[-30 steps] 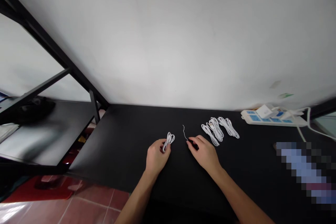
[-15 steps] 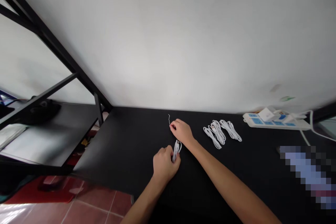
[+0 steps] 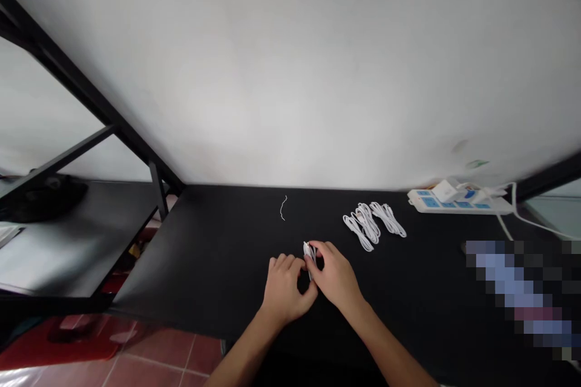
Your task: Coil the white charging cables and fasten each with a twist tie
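A coiled white cable [image 3: 309, 252] is between my two hands, just above or on the black tabletop; the fingers partly cover it. My left hand [image 3: 287, 289] has its thumb and fingers curled round the cable's left side. From the right, my right hand [image 3: 333, 272] pinches the upper part of the same coil with thumb and index finger. Farther back on the table lies a thin white twist tie [image 3: 283, 208], slightly bent, apart from both hands. To the right rest three coiled white cables [image 3: 368, 224] side by side.
A white power strip [image 3: 447, 204] with blue sockets and a plugged-in white adapter [image 3: 447, 190] sits against the wall at right. A pixelated patch covers something on the right of the table. Black metal frame bars [image 3: 158, 190] stand left, beside another dark surface [image 3: 109, 211].
My right hand has let go of the twist tie, leaving it on the table, and has come back toward me to grip the coiled cable. The view has shifted slightly.
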A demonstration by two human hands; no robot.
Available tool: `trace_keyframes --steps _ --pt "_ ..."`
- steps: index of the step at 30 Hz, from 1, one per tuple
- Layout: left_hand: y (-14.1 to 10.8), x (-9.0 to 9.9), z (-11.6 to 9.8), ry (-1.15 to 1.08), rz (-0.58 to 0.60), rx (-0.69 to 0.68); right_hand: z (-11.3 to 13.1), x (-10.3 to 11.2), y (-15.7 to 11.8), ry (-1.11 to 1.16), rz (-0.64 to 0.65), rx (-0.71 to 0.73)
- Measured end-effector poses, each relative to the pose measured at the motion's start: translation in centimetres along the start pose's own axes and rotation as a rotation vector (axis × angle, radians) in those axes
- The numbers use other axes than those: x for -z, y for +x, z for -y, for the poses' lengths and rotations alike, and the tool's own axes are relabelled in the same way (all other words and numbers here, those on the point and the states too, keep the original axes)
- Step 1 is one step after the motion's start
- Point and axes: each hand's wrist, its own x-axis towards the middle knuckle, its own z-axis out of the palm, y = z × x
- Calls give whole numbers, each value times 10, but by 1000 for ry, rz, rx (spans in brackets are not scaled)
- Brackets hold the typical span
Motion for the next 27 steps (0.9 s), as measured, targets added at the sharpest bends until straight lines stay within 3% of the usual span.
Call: trace_keyframes --steps 3,8,11,13,18,23,25,27 --pt "-1 2 -3 -42 24 0 -1 9 -4 104 31 -19" --pt "1 -4 -7 34 -74 171 4 24 -5 464 235 -90" --pt "2 -8 -5 68 -76 190 1 26 -9 590 306 -165" --pt "3 -9 -2 90 -61 180 -6 27 -10 553 246 -155" --pt "1 -13 -10 108 -63 165 -25 36 -17 245 -47 -125" --pt "-5 -22 -42 -111 99 34 -33 41 -39 35 -77 -97" --pt "-5 -21 -43 -205 138 -6 -40 45 -49 -24 -89 -92" --pt "1 -17 -32 -254 117 2 -51 52 -57 -59 -98 -106"
